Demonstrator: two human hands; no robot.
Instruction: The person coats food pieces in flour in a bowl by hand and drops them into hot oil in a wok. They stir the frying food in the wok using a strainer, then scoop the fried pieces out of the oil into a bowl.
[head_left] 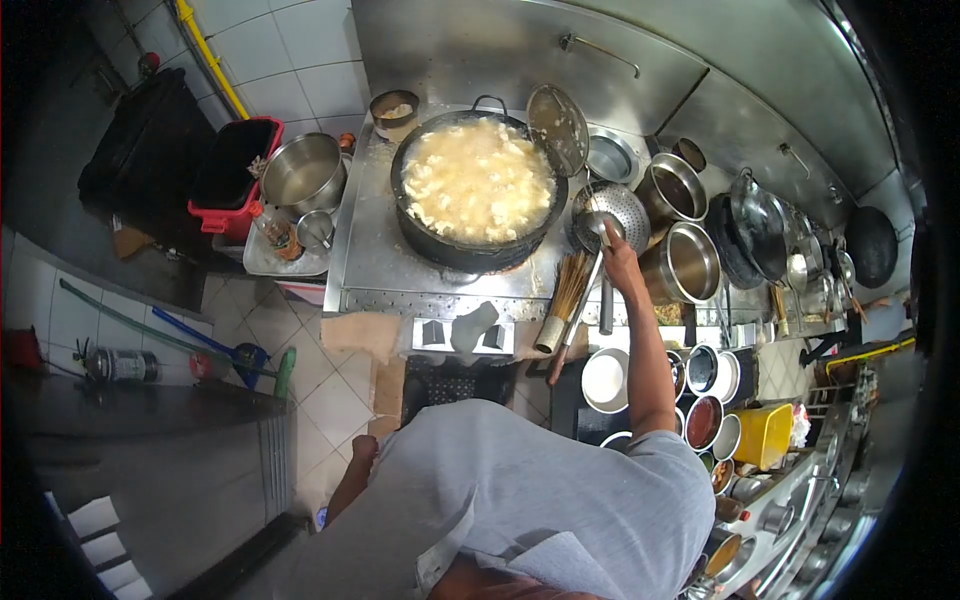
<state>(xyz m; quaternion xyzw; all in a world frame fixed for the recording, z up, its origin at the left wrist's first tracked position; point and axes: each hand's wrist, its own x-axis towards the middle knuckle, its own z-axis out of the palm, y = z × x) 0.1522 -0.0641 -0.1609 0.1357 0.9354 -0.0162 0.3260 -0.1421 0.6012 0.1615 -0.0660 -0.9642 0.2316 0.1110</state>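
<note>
My right hand (621, 259) reaches forward on the right of the stove, its fingers closed at the neck of a long-handled ladle (577, 318). The ladle's bowl lies over a perforated skimmer (628, 213). Left of that hand, a large black wok (447, 258) holds bubbling, cloudy liquid with pale yellow-white pieces (478, 180) floating in it. A bamboo wok brush (566, 295) leans beside the ladle handle. My left hand (365, 447) hangs low beside my body, away from the stove, with its fingers curled and nothing visible in them.
A round mesh strainer (558, 130) stands against the wok's right rim. Steel pots (688, 262) crowd the right. Several seasoning bowls (605, 381) sit near my right arm. At left are a steel pot (303, 172), a bottle (280, 235) on a tray and a red bin (213, 220).
</note>
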